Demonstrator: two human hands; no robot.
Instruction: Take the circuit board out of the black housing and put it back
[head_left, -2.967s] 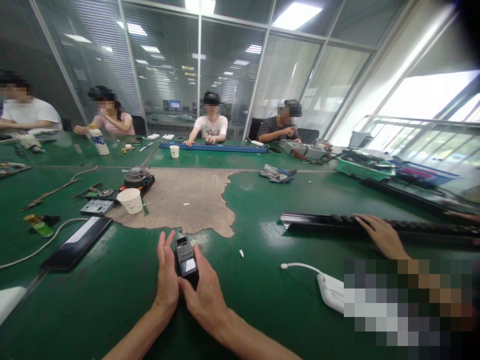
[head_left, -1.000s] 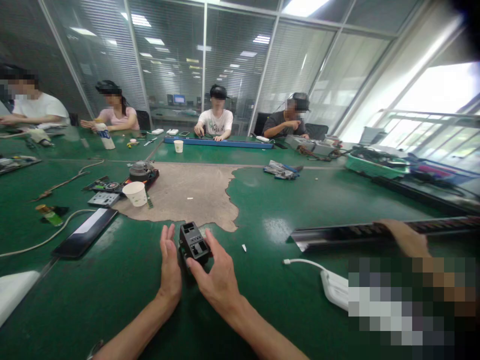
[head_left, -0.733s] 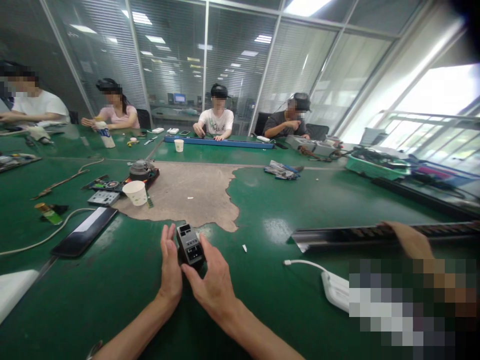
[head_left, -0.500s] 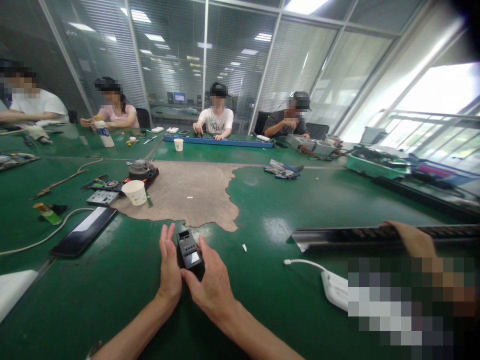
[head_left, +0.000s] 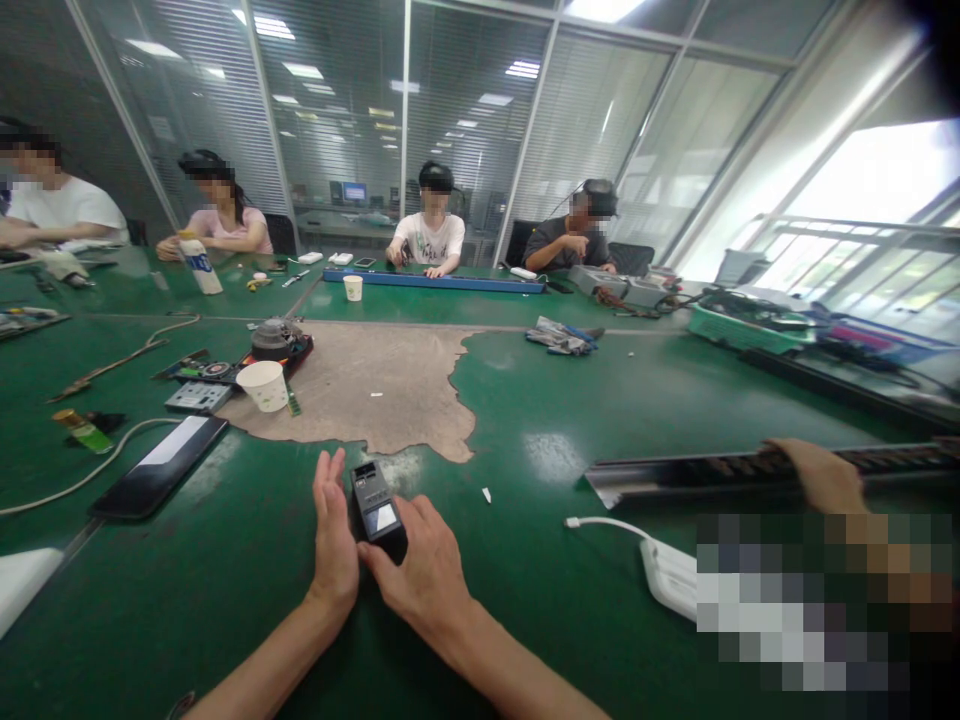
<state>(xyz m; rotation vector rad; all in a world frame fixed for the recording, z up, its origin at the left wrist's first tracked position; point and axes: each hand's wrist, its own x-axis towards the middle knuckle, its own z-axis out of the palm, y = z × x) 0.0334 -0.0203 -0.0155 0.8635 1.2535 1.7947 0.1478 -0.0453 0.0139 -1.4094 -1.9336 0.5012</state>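
Note:
A small black box-shaped device with a little screen and a row of buttons stands between my hands, close to me on the green table. My right hand grips its right side and near end, thumb toward the front. Along its left side my left hand is held upright with fingers stretched out and flat. Whether that palm presses on the device I cannot tell. A small white scrap lies to the right of the right hand.
To the left lie a smartphone, a paper cup and electronic parts. On the right, another person's hand rests on a long black rail near a white cabled device. Work gloves lie farther back.
The right hand's fingers have shifted slightly on the device. The device stays between both hands, and the view has moved a little. The left hand keeps its flat pose.

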